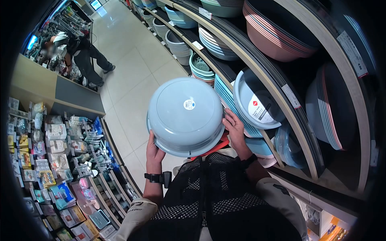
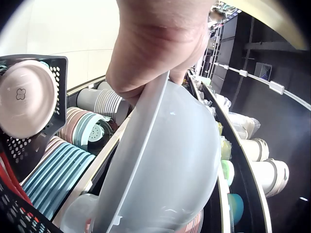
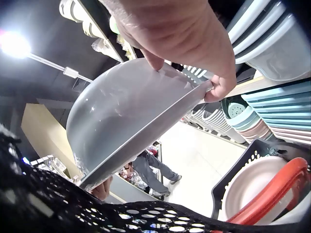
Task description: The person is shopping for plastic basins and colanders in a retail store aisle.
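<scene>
A light blue plastic basin (image 1: pixel 177 114) is held bottom up in front of the body, with a round white sticker (image 1: pixel 189 105) on its base. My left hand (image 1: pixel 155 150) grips its rim at the lower left. On the opposite side my right hand (image 1: pixel 235 128) pinches the rim, thumb on the outer wall, as the right wrist view shows. Below the basin, in that view, a black perforated basket (image 3: pixel 216 194) with a red handle (image 3: pixel 272 194) holds a pale pink bowl (image 3: pixel 250 184).
Curved shelves at right carry nested tubs, including pink basins (image 1: pixel 277 36) and a labelled blue basin (image 1: pixel 249 96). Grey buckets (image 1: pixel 177 46) stand farther along. Across the tiled aisle (image 1: pixel 132 80) are racks of small packaged goods (image 1: pixel 60 152). A person (image 1: pixel 84 56) bends by the far shelf.
</scene>
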